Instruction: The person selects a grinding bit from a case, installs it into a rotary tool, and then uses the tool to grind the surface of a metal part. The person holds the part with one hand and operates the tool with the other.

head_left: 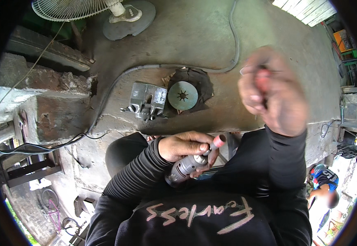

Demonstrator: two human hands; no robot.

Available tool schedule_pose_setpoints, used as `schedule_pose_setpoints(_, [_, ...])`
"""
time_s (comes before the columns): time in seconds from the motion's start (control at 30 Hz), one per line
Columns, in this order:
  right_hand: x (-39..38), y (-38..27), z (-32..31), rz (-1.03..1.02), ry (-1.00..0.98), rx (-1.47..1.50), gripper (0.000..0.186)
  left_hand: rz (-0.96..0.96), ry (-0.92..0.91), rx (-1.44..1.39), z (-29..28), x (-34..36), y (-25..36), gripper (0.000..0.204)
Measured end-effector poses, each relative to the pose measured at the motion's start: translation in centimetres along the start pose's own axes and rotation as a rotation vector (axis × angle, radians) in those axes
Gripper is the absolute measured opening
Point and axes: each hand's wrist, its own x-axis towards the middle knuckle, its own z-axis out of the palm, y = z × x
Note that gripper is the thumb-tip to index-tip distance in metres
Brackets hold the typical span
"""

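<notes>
Die grinder (180, 169), grey and cylindrical, sits above the person's lap, its red-pink tip (219, 140) pointing up and to the right. The left hand (184, 147) wraps around its front end, thumb along the neck. The right hand (280, 97), motion-blurred, is raised apart, fingers curled around a small red object (263, 80). Ahead, a grey metal casting (149, 95) stands beside a pale round disc (190, 92) with a star-shaped centre hole.

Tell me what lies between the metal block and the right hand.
In the head view, a round pale-green disc on a dark, ragged sheet lies between the metal block and the right hand; then bare concrete.
</notes>
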Motion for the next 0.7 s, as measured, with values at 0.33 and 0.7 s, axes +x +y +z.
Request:
schedule_pose_setpoints(0.33, [0.7,6.9,0.2,0.404,-0.217,-0.244,0.033,-0.056,0.17,-0.004,-0.6,1.3,-0.8,0.031])
schedule_pose_setpoints(0.7, [0.5,8.0,0.6,0.482,-0.195,-0.295,0.046,-0.041,0.2,-0.004,-1.0,1.2,-1.0,0.028])
